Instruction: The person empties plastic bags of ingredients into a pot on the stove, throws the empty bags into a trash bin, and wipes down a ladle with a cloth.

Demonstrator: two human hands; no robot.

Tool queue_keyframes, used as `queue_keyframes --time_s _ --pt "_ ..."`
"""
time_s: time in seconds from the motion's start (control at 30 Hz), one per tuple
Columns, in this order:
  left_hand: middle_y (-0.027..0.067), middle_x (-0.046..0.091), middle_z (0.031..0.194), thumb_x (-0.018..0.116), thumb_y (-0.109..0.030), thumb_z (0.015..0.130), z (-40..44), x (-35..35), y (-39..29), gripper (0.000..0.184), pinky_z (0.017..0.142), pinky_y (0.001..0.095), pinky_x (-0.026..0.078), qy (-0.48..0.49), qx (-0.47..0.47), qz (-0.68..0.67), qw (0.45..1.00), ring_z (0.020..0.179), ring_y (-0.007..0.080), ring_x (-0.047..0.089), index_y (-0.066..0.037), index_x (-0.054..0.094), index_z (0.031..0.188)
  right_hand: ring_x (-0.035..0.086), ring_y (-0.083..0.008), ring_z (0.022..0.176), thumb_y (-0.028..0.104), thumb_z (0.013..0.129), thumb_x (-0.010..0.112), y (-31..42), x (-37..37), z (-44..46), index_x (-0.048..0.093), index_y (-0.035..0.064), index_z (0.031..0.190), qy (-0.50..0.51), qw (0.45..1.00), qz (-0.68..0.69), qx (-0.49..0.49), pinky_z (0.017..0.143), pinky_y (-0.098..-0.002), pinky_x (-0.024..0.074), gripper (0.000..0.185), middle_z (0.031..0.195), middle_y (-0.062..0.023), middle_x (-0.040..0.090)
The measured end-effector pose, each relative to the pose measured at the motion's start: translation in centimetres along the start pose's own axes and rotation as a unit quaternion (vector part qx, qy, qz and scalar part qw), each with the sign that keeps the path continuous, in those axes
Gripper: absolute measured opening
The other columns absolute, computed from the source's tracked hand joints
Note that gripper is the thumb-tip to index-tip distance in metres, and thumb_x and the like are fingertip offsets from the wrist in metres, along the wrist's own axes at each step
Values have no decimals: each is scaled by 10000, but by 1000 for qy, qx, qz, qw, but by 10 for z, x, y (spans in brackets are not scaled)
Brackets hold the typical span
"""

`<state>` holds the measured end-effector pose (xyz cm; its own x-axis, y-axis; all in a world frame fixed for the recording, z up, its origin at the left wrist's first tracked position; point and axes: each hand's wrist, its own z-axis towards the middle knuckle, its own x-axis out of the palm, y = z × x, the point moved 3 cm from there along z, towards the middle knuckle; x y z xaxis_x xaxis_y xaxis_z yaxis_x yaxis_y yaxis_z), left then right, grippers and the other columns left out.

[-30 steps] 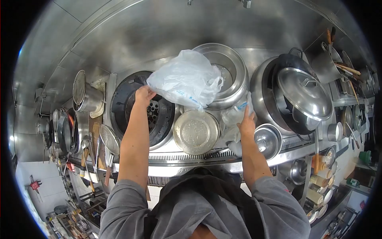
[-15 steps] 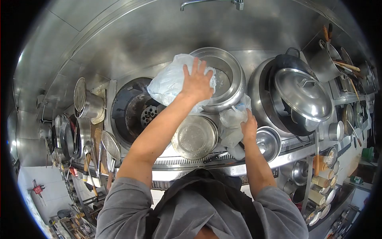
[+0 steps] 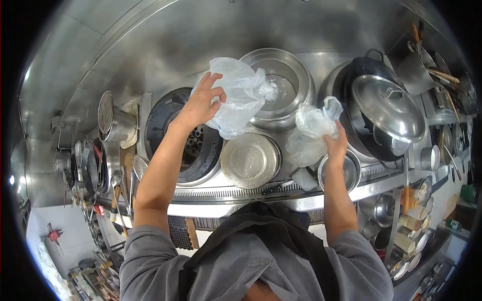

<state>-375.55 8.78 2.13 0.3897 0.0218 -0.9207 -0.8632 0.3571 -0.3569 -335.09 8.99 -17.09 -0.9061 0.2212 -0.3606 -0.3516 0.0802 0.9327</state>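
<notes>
Hands well apart: the left hand (image 3: 203, 103) is at the left side of a white plastic bag (image 3: 236, 98), fingers bent, though I cannot tell whether they pinch the film or only press it. The right hand (image 3: 336, 143) is clamped on a crumpled clear bag (image 3: 314, 123), near and to the right. The white bag's right end reaches over the left rim of a steel pot (image 3: 281, 123) on the far part of the bench (image 3: 216, 206), with white, loose-looking matter (image 3: 269, 90) by its mouth, over the pot.

A loose left hold could let the bag slip or swing, scattering that matter over the rim or onto the metal dish (image 3: 249, 160) nearer by. Limp film might also fold across the mouth and block it, or drop into the black burner (image 3: 213, 163) at left. The clear bag, drooping beside the steel bowl (image 3: 351, 180), could snag its rim.
</notes>
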Motion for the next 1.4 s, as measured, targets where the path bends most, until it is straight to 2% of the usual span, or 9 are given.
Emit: queue_keyframes --time_s 0.2,0.3,0.5,0.63,0.77,0.83,0.9,1.13,1.4 --pt "165 419 1403 631 -23 736 -17 -21 1 148 1086 448 336 24 -20 -34 999 1372 423 292 -64 572 865 587 -222 1027 -58 681 641 94 -1 -9 507 -18 1313 -19 967 250 38 926 -292 436 648 1160 -164 605" --pt "206 423 1397 664 -145 735 -37 -28 -12 221 1087 494 331 185 -81 88 975 1356 441 306 -29 620 917 586 -220 1024 -53 696 642 114 -1 -4 495 -30 1318 -26 972 233 -6 928 -293 436 639 1156 -162 603" --pt "231 406 1414 681 -354 759 18 -8 -90 552 1114 520 263 57 -36 114 991 1351 435 315 27 592 1149 570 -218 1060 -49 692 652 125 9 3 512 -32 1299 -25 969 246 -19 949 -292 420 624 1213 -162 575" --pt "202 480 1369 633 -430 801 76 101 -65 620 1061 644 226 232 -185 344 891 1354 416 326 -26 564 1267 565 -224 1073 -29 690 658 129 14 5 519 -37 1291 -46 971 232 -37 953 -300 418 617 1203 -167 585" --pt "174 522 1344 598 -443 817 99 103 -26 596 1050 594 300 219 -259 297 893 1323 375 399 -61 569 1273 571 -219 1053 -20 694 660 139 -15 3 521 -42 1289 -76 973 202 -77 946 -298 421 611 1178 -168 596" --pt "171 578 1285 585 -285 818 110 50 -32 447 1016 499 398 117 -358 86 922 1239 345 512 -63 623 1204 572 -214 1048 -22 696 659 146 -29 1 519 -42 1291 -74 966 242 -55 944 -295 422 611 1177 -168 595" --pt "167 633 1185 573 -250 797 137 39 23 391 924 429 488 89 -308 153 935 1100 337 607 -68 662 1131 578 -204 1037 -34 708 654 148 -38 6 512 -38 1299 -72 963 255 -56 941 -289 424 608 1170 -165 593" --pt "193 673 1028 583 -253 772 110 -98 -37 324 887 456 494 -75 -287 69 953 1023 378 620 -90 690 1031 552 -255 1120 -47 726 662 212 -44 22 472 -14 1337 -53 931 344 -111 993 -334 415 641 1243 -183 550" --pt "208 667 984 607 -218 768 95 -85 -21 271 832 472 489 -210 -204 -11 956 966 402 616 -68 651 990 571 -229 1089 -98 727 660 320 -49 41 487 -23 1306 -89 880 406 -232 961 -325 445 609 1223 -158 561"
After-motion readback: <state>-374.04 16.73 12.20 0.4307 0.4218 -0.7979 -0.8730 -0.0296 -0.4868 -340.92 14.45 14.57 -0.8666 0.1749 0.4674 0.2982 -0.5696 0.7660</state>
